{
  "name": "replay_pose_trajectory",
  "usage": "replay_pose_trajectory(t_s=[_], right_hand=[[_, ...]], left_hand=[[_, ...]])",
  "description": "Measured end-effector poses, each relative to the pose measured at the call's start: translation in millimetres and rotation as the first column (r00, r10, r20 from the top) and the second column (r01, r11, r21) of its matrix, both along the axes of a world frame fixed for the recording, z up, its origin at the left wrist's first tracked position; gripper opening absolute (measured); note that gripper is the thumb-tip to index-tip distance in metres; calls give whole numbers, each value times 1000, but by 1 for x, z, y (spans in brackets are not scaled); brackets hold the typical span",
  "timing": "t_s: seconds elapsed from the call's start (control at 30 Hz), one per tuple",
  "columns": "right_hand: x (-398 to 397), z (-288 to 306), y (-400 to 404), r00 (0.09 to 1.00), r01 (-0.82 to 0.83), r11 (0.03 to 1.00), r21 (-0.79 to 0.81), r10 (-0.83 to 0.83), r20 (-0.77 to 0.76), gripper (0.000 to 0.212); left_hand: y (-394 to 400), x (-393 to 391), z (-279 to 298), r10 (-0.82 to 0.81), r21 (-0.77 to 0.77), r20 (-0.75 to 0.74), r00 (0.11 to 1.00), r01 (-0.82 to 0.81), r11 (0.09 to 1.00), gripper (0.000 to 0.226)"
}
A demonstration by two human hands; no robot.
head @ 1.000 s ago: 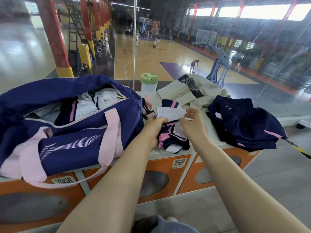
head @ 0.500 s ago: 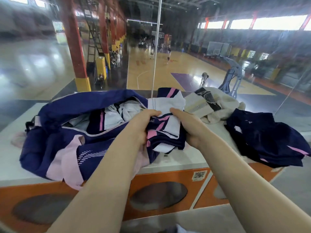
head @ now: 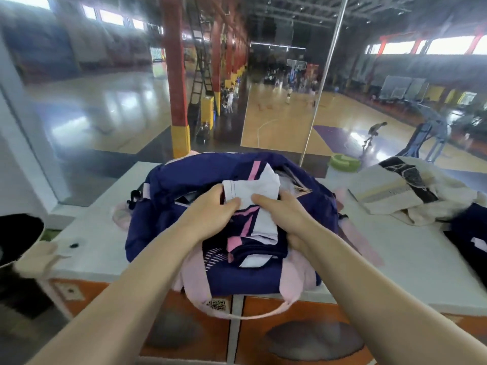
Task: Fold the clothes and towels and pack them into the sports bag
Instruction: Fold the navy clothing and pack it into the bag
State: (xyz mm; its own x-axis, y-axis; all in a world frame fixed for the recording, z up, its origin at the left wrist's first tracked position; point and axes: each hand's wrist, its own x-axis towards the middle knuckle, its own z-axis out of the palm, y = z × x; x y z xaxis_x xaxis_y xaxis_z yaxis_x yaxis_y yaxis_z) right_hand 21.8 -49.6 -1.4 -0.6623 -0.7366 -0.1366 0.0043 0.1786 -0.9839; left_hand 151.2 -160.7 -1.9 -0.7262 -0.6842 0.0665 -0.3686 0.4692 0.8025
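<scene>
Over open sports bag (head: 184, 227): folded jersey (head: 253, 222) gripped by left hand (head: 210, 214) and right hand (head: 287, 219), fingers curled round it. Right, unpacked: towel (head: 390, 191), dark clothes (head: 471, 233).

The scene was recorded by one head-worn wide-angle camera, directed forward and downward, close above the sports bag (head: 184, 185) on the counter (head: 411, 262).

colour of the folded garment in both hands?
Head view: the folded garment is navy and white with pink stripes, held over the sports bag.
</scene>
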Motion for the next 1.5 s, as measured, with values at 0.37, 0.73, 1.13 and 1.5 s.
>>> replay_pose_trajectory(t_s=[0.37,0.73,1.13,1.5], right_hand=[[-7,20,-38,947,-113,828,549,257,-193,40],[3,32,-47,704,-5,588,809,576,-414,43],[-7,39,-100,889,-161,835,527,354,-290,48],[24,-20,-159,971,-101,972,211,50,235,28]], left_hand=[[-95,33,-31,247,-622,441,863,95,777,41],[-95,22,-31,370,-813,402,837,141,565,36],[-98,27,-19,100,-657,346,933,165,735,93],[-87,42,-10,-14,-506,217,976,125,853,92]])
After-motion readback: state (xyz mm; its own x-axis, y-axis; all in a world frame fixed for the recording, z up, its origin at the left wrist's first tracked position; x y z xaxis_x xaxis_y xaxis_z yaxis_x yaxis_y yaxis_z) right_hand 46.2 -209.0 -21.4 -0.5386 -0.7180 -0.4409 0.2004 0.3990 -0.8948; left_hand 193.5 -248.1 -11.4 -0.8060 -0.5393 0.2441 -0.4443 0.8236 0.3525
